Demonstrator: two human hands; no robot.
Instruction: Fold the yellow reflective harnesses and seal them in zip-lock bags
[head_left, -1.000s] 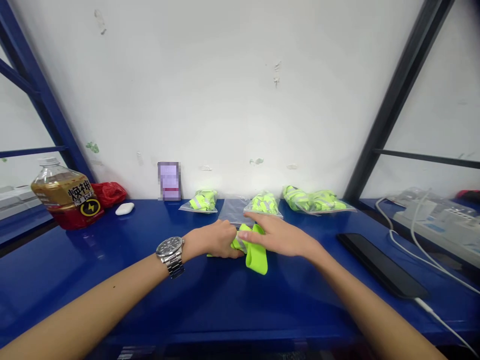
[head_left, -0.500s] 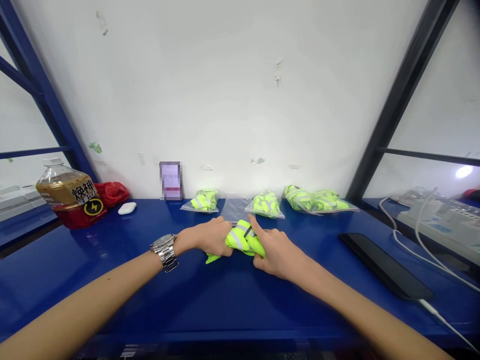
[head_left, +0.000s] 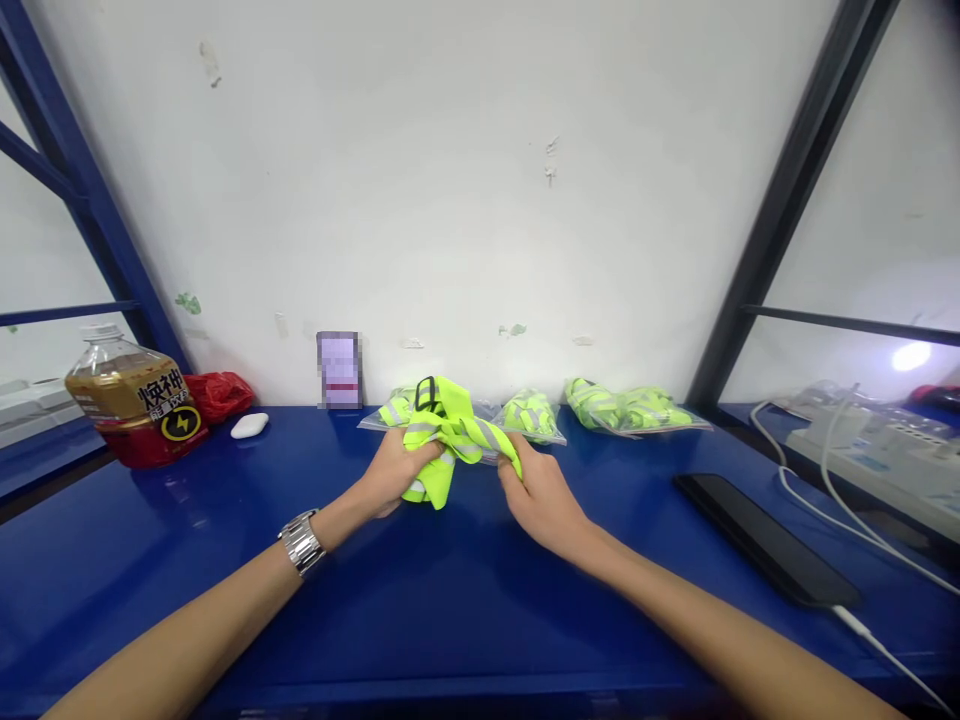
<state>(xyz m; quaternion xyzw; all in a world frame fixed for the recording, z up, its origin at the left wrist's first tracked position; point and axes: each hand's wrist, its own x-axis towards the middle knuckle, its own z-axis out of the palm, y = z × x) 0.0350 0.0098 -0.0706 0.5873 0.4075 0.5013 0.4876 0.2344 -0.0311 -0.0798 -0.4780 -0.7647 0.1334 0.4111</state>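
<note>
A neon yellow-green reflective strap [head_left: 439,435] with silver stripes and a black buckle is held up above the blue table, partly loose. My left hand [head_left: 394,470], with a metal watch on the wrist, is closed around its bunched part. Pinched in my right hand [head_left: 544,495] is a stretch of the strap that runs out to the right. Behind them lie clear bags with similar yellow-green straps: one bag [head_left: 394,412] partly hidden by the strap, another [head_left: 531,415] near my right hand, and more bagged straps [head_left: 630,405] farther right.
Along the wall stand a large drink bottle [head_left: 135,400], a red plastic bag [head_left: 221,395] and an upright phone with a blurred screen [head_left: 340,370]. A white earbud case [head_left: 249,426] lies nearby. At right are a black phone [head_left: 765,540] on a white cable and power strips [head_left: 870,440].
The strap was a compact wrapped bundle between both hands. Now it is looser and raised, its buckle showing at the top. My hands have moved apart, the left one leftward.
</note>
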